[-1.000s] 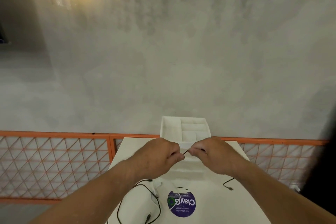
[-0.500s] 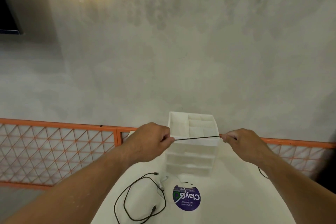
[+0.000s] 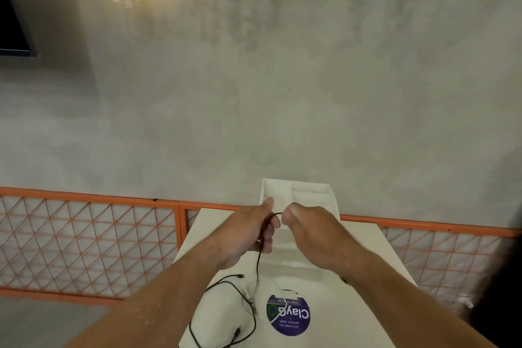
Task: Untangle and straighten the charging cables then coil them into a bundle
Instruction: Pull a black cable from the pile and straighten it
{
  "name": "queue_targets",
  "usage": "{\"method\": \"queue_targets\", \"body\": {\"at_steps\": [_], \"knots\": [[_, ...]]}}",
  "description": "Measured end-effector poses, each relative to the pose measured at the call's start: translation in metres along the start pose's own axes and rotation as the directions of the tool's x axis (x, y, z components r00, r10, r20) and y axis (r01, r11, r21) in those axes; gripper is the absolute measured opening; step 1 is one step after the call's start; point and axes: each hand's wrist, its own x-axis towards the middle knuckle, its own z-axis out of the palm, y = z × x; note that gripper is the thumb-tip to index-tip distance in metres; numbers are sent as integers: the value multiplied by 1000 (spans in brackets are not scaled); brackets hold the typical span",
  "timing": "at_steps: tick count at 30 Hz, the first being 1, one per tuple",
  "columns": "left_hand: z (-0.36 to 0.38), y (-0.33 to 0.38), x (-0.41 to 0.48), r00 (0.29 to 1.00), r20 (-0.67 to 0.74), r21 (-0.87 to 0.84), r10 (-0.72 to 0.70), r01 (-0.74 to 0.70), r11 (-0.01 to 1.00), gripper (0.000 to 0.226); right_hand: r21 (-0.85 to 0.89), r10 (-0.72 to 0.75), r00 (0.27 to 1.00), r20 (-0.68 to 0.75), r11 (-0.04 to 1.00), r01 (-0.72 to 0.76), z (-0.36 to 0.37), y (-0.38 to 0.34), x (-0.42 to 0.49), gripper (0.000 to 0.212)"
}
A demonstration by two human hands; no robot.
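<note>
My left hand (image 3: 251, 230) and my right hand (image 3: 306, 230) are raised close together above the white table (image 3: 353, 305). Both pinch a thin black charging cable (image 3: 257, 263). A short arc of it bridges the fingertips, and a strand hangs from my left hand down to the table. A second black cable (image 3: 226, 316) lies in loose loops on the table's near left part, its plugs showing. A white cable (image 3: 250, 289) lies beside it, hard to make out against the white surface.
A white drawer organiser (image 3: 299, 195) with open top compartments stands at the table's far side, behind my hands. A round purple sticker (image 3: 288, 315) lies on the table. An orange mesh fence (image 3: 84, 240) runs behind, with a grey concrete wall beyond.
My hands had pulled the black cable taut between them half a second ago. They have now come back together, and a strand of the cable hangs down from my left hand.
</note>
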Motion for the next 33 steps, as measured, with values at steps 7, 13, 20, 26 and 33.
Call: {"method": "queue_targets", "body": {"at_steps": [7, 13, 20, 26, 33], "knots": [[-15, 12, -3, 961, -106, 686, 254, -114, 719, 45, -278, -1, 996, 84, 960, 24, -12, -6, -10, 29], [-26, 9, -11, 907, -58, 979, 416, -31, 204, 47, -342, 118, 993, 23, 934, -103, -10, 22, -9, 35], [-45, 4, -16, 895, -82, 996, 438, 54, 75, 37, -316, 145, 989, -1, 939, -138, -11, 42, -6, 42], [-70, -18, -24, 911, -112, 993, 397, 93, 67, 46, -199, 213, 977, -4, 957, -210, -2, 56, -13, 41], [-96, -57, -36, 929, -166, 982, 330, 124, 145, 42, -85, 281, 948, 153, 959, -270, 35, 44, -19, 32]]}}
